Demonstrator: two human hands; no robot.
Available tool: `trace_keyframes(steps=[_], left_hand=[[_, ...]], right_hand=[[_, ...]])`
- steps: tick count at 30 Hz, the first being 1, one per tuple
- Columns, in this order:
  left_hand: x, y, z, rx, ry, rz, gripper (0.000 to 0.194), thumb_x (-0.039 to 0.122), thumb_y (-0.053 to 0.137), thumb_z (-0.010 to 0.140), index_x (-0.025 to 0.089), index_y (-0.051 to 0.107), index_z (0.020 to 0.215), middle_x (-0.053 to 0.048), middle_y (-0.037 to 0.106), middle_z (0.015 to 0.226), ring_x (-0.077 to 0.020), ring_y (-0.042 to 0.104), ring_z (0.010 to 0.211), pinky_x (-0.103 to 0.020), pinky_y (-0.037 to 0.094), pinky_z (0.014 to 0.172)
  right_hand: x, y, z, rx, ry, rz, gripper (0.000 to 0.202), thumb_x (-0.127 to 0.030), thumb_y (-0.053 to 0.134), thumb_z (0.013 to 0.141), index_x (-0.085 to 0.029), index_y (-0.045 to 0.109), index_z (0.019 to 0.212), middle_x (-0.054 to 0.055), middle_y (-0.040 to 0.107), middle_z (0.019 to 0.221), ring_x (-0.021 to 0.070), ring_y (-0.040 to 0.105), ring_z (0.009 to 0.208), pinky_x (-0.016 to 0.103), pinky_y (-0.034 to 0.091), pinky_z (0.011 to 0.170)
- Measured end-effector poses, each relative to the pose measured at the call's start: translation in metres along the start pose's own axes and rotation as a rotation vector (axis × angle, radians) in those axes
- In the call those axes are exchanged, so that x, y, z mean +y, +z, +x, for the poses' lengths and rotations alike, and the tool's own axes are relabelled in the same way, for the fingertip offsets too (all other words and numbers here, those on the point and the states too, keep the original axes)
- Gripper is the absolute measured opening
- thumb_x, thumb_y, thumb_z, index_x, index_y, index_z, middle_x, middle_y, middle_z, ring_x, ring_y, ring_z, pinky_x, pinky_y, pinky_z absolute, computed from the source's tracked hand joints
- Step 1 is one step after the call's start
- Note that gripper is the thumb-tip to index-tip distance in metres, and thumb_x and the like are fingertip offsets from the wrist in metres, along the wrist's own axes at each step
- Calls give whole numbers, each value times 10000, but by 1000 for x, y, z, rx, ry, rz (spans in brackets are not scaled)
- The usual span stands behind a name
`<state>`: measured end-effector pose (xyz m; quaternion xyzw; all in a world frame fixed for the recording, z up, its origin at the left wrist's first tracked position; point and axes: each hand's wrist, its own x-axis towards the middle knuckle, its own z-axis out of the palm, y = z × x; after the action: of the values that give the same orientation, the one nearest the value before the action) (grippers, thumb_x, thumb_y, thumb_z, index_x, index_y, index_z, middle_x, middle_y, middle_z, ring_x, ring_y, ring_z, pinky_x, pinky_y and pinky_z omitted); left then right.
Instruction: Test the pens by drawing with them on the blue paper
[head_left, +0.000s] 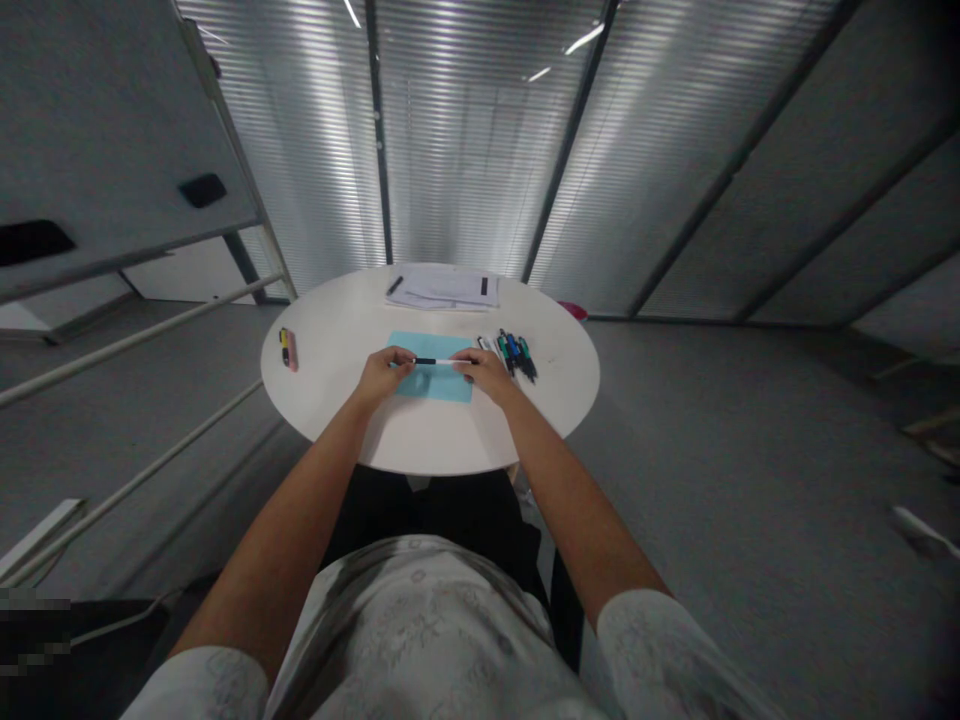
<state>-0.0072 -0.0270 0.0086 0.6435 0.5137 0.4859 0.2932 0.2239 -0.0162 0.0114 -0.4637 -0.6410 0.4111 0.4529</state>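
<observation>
patterned shirt [435,630] nearest; beyond it, my left hand [386,374] and right hand [486,370] grip a pen [444,361] by its ends above blue paper [431,385].

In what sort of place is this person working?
Probably an office or meeting room: a small round white table holds stacked papers and a group of pens, and behind it stand large glazed panels with blinds.
</observation>
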Motion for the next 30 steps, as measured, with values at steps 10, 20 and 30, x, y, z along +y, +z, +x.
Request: trace_keyframes(steps=[10,20,30], left_hand=[[-4,1,5,46,-59,-277,229,361,708,670,173,677,797,-71,730,838,-188,656,810,-308,494,744],[-3,-12,9,191,-206,-567,175,299,674,650,191,583,754,-82,735,864,-152,632,731,-319,500,691],[-12,-3,14,300,-236,-596,122,193,649,677,182,553,751,-59,707,763,-108,591,630,-278,489,639]], right_hand=[[1,-3,3,58,79,195,371,-338,726,604,-200,641,937,-33,641,691,77,493,475,195,270,408],[-5,-15,9,347,126,494,372,-461,724,693,-219,525,894,-58,586,658,41,439,426,181,289,393],[13,-9,13,391,-62,75,378,-546,714,704,-219,562,818,-64,517,592,85,450,443,221,345,414]])
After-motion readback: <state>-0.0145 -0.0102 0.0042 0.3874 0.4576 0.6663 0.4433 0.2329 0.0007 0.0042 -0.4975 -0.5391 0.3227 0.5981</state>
